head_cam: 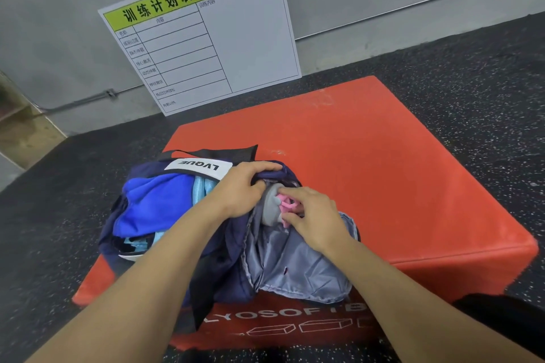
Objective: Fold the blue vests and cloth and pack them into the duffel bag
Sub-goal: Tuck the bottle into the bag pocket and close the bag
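Packing nears done: left hand [239,191] grips duffel bag [218,247] rim at frame centre; right hand [312,218] pinches pink item [285,204]; hold rim wide.

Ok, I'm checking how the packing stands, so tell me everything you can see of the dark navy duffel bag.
The dark navy fabric duffel bag lies slumped on the orange padded box, open on top. A white LVQUE label and black mesh sit at its far edge. Bright blue cloth and light blue fabric fill the main opening. A grey-lined side pocket gapes at its right end, showing a grey and pink item. The left hand grips the pocket's rim; the right hand has its fingers on the pink item.
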Demonstrator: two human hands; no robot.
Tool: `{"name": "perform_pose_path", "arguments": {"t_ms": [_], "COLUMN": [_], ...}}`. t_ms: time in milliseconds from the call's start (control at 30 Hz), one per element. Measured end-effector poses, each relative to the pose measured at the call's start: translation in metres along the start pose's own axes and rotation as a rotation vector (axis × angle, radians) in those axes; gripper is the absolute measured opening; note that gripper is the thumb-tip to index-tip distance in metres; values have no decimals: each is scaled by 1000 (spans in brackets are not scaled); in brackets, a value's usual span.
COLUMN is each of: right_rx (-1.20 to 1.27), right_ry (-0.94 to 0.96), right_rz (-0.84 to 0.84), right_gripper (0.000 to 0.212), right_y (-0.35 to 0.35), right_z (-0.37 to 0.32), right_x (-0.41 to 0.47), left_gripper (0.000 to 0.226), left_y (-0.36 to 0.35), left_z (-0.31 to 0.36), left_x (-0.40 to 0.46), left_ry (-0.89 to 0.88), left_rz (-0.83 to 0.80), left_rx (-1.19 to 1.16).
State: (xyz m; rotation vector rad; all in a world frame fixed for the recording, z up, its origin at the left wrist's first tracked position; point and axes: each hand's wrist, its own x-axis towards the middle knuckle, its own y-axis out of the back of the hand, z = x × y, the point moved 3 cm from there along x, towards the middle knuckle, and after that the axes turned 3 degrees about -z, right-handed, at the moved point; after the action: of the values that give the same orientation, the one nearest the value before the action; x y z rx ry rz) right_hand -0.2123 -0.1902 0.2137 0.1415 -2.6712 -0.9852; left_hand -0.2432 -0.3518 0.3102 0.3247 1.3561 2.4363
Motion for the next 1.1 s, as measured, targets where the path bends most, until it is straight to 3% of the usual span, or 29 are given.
{"name": "perform_pose_path", "arguments": {"t_ms": [133, 467, 600, 767, 900, 1100], "right_rx": [76, 46, 14, -77, -219, -789], "right_ry": [39, 14, 24, 274, 492, 445], "right_rz": [64, 42, 119, 277, -31, -396], "right_gripper": [35, 42, 30, 24, 36, 37], "right_y": [-7, -15, 3, 27, 4, -14], "right_z": [-6, -11, -16, -52, -94, -118], "right_x": [2, 18, 11, 5, 9, 30], "left_gripper": [52, 44, 59, 65, 54, 42], "left_y": [-3, -3, -5, 5, 16, 36], "left_z": [0, -13, -15, -39, -60, -79], "left_x": [1, 1, -15, -49, -82, -124], "left_ry": [-6, -34, -22, 35, 45, 61], "left_rz": [-9, 35, 42, 37, 17, 32], "left_rx": [-12, -67, -79, -210, -298, -288]}}
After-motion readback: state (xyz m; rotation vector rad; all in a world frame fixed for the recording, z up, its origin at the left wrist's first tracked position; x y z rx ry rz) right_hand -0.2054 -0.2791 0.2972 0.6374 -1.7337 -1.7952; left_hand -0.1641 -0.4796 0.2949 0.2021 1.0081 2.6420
